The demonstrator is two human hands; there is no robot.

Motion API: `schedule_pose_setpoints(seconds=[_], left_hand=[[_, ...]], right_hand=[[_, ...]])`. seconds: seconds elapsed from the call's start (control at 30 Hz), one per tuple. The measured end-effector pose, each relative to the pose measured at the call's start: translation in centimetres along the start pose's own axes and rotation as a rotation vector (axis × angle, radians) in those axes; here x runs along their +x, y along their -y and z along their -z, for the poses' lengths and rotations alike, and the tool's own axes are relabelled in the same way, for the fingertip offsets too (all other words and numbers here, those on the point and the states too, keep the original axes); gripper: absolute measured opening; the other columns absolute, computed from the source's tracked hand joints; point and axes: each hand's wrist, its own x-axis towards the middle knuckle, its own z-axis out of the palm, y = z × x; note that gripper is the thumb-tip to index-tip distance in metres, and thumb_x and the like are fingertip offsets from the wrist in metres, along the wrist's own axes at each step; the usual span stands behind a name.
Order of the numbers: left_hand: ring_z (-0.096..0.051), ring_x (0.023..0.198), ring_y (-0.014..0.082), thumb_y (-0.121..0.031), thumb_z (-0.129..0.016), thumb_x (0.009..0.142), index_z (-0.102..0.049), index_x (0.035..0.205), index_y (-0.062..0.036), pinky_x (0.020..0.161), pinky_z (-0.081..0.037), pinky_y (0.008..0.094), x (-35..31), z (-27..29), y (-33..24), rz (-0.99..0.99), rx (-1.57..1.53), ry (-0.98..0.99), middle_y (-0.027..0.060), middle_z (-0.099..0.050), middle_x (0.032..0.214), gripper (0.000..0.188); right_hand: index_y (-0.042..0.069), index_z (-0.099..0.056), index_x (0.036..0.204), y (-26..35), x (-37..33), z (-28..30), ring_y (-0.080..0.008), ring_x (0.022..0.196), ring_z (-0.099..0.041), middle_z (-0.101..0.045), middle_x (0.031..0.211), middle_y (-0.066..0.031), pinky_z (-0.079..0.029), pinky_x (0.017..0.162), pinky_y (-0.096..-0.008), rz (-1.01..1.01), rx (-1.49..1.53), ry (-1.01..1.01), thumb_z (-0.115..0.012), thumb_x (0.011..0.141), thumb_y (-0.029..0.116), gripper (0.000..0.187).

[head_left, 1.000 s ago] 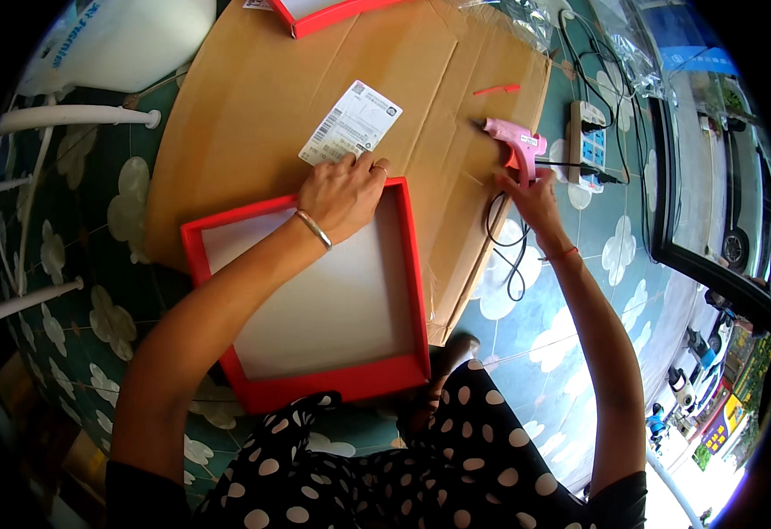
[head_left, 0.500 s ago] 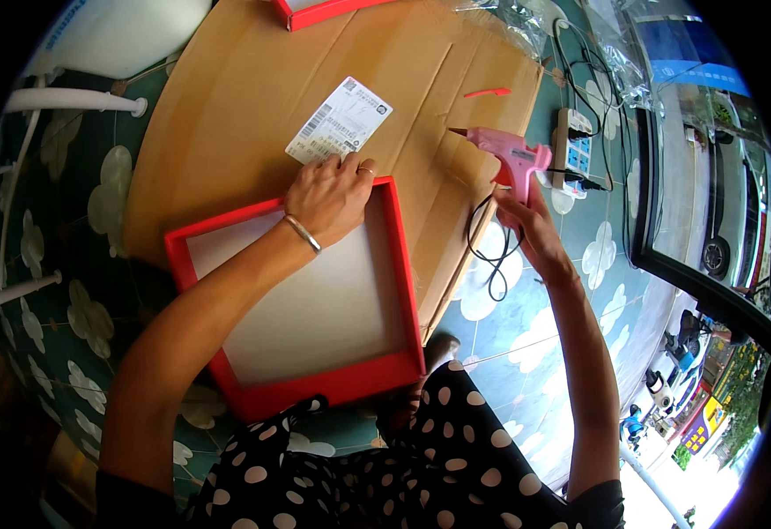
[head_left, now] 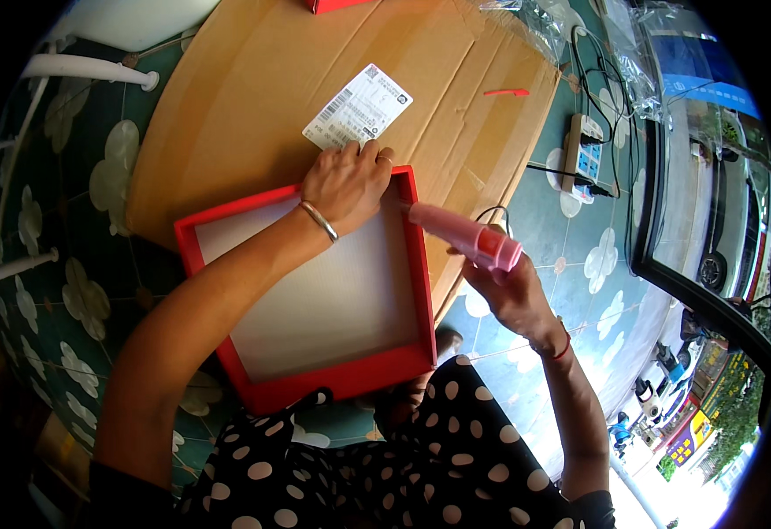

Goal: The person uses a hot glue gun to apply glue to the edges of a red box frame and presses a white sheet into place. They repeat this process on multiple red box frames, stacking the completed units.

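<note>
A shallow red box (head_left: 341,377) with a white inner floor rests partly on brown cardboard, its near side by my knees. My left hand (head_left: 348,189) is closed over the box's far wall, close to the far right corner; its fingertips are hidden. In my right hand (head_left: 516,295) is a pink hot glue gun (head_left: 465,236), held by its handle. Its front end points left over the box's right wall, toward the inside of the far right corner. Whether the nozzle touches the box cannot be made out.
The cardboard (head_left: 227,115) carries a white printed label (head_left: 359,106) and a thin red strip (head_left: 506,93). Another red piece (head_left: 337,3) shows at the top edge. Right of the cardboard, a power strip (head_left: 584,157) with black cables lies on the tiled floor, near clear plastic wrap (head_left: 540,31).
My right hand has brought the glue gun left and nearer, turning it from above the cardboard to the box's far right corner. The left hand keeps its hold on the box wall.
</note>
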Motion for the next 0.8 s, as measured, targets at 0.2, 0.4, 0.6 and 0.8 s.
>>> schedule_pose_setpoints(seconds=[0.2,0.4,0.6,0.8], left_hand=[[-0.062,0.08,0.0258,-0.002,-0.06,0.07,-0.059,0.094,-0.0016,0.067,-0.052,0.0378,0.1,0.4,0.2,-0.008,-0.046,0.063,0.0098,-0.059,0.088,0.024],[-0.06,0.084,0.0271,0.001,-0.061,0.07,-0.058,0.097,-0.001,0.072,-0.052,0.0391,0.1,0.6,0.0,0.013,-0.073,0.088,0.0101,-0.058,0.09,0.027],[-0.06,0.084,0.0275,-0.003,-0.059,0.074,-0.058,0.099,-0.0009,0.072,-0.052,0.0387,0.0,0.5,0.1,0.001,-0.08,0.082,0.01,-0.058,0.092,0.026],[-0.06,0.083,0.0267,-0.004,-0.056,0.076,-0.059,0.1,-0.0017,0.071,-0.052,0.0379,-0.1,0.2,0.0,0.004,-0.032,0.05,0.0095,-0.058,0.092,0.024]], right_hand=[[0.0,-0.053,0.104,1.5,0.7,-1.2,-0.0345,0.082,-0.057,-0.05,0.092,-0.016,-0.05,0.071,-0.0394,0.202,-0.618,-0.044,-0.07,0.067,0.007,0.041],[0.002,-0.05,0.091,1.7,2.4,-2.9,-0.0272,0.074,-0.059,-0.049,0.083,-0.0114,-0.049,0.058,-0.0379,0.285,-0.956,0.038,-0.067,0.066,0.013,0.032],[0.004,-0.053,0.086,0.1,4.3,-4.2,-0.0214,0.068,-0.058,-0.051,0.079,-0.0087,-0.044,0.051,-0.0342,0.31,-1.122,-0.003,-0.068,0.068,0.018,0.028],[0.005,-0.054,0.078,-0.4,5.6,-4.2,-0.0209,0.066,-0.057,-0.052,0.074,-0.0081,-0.042,0.051,-0.0338,0.307,-1.187,-0.016,-0.068,0.069,0.021,0.023]])
